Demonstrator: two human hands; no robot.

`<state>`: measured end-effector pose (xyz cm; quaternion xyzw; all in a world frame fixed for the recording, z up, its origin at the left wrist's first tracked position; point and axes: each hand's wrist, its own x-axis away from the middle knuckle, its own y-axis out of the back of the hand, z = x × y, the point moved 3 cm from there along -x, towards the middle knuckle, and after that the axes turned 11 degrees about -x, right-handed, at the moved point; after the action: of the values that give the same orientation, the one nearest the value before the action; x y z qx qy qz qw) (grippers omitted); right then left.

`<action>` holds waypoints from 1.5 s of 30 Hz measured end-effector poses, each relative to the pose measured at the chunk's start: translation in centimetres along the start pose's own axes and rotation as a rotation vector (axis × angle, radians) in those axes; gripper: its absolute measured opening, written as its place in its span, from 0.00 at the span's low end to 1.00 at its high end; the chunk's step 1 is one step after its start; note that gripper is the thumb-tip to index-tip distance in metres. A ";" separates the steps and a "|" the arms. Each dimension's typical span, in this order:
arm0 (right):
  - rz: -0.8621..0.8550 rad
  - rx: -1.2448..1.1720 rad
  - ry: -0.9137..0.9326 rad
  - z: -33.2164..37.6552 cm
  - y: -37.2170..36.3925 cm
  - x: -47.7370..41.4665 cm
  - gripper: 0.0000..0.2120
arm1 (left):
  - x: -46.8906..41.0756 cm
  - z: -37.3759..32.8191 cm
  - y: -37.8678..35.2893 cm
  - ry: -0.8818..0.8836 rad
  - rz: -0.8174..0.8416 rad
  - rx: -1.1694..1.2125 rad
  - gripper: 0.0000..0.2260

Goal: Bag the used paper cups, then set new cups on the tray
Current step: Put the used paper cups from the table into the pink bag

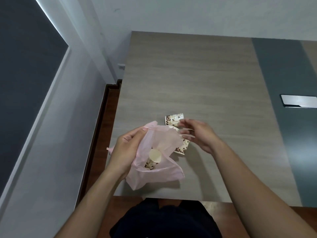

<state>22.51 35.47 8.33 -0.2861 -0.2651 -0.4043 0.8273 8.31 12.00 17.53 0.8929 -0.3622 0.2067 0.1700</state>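
A thin pink plastic bag point(155, 172) lies open near the table's front edge. My left hand point(127, 150) grips its left rim and holds the mouth open. Inside the bag a paper cup point(154, 158) with a coffee-bean print lies bottom up. Two more such cups lie on their sides just beyond the bag: one point(173, 119) further back, one point(182, 146) partly under the bag's rim. My right hand point(197, 134) hovers over these two cups with fingers loosely spread and blurred; whether it touches the bag's edge or a cup is unclear.
The wooden table point(197, 79) stretches away, with a dark grey strip point(281, 74) on its right. A flat silver plate point(299, 101) sits in that strip at the right edge. A white wall and dark panel stand on the left; brown floor shows below.
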 end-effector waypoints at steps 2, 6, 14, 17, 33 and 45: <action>-0.069 0.086 0.003 -0.5 1.2 -1.3 0.14 | 0.0 0.1 -0.2 0.005 -0.010 -0.002 0.11; -0.101 0.357 0.022 -3.4 2.5 -3.7 0.21 | -0.1 0.3 -0.1 -0.006 -0.029 0.016 0.11; -0.068 0.922 0.058 -8.4 4.8 -6.0 0.31 | -0.4 1.3 1.1 0.026 -0.106 0.056 0.11; -0.123 0.919 0.019 -9.8 6.0 -6.1 0.18 | -0.3 1.7 1.2 0.035 -0.112 0.056 0.11; 0.386 -0.038 -0.066 0.1 1.4 1.5 0.31 | -0.5 0.1 1.7 0.013 -0.044 0.107 0.11; 0.312 0.660 0.085 -10.5 -12.0 3.5 0.13 | 0.8 -1.6 1.9 -0.033 0.167 -0.023 0.12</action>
<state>16.71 20.33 6.46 -0.0240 -0.3000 -0.1777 0.9369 7.13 11.00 19.65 0.8608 -0.4407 0.2011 0.1562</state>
